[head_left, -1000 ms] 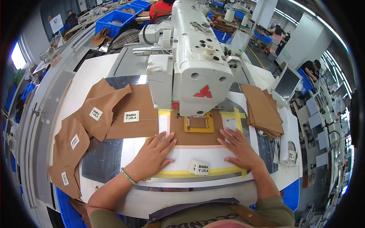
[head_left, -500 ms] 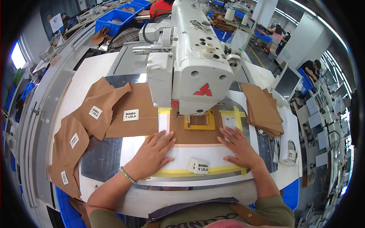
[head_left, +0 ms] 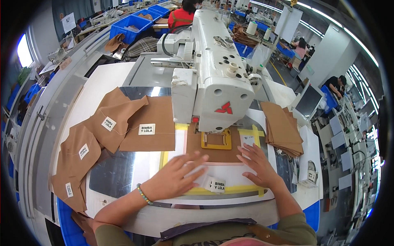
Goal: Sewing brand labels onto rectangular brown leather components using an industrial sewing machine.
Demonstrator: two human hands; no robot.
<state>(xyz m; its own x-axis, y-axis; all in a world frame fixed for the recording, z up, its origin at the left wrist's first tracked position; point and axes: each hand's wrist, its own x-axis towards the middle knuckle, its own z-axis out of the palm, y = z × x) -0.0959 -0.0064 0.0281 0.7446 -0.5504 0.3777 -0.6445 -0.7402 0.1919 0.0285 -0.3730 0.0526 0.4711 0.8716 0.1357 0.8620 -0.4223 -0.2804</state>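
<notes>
A brown fabric piece lies in a white, yellow-taped template under the white sewing machine head. A yellow clamp frame rests on this fabric. My left hand, a little blurred, is raised over the template's left front with its fingers apart and nothing in them. Just right of that hand, a few small white printed labels lie overlapped near the template's front edge. My right hand is at the template's right side, fingers spread, by a white taped patch.
Brown pieces with labels, joined by thread, spread down the left side. A stack of brown pieces sits at right, near a white box and a small screen. Blue bins stand below the table edge.
My left hand has lifted off the fabric's left edge and moved right, toward the labels. My right hand has shifted slightly, fingers still spread. The whole view has shifted slightly.
</notes>
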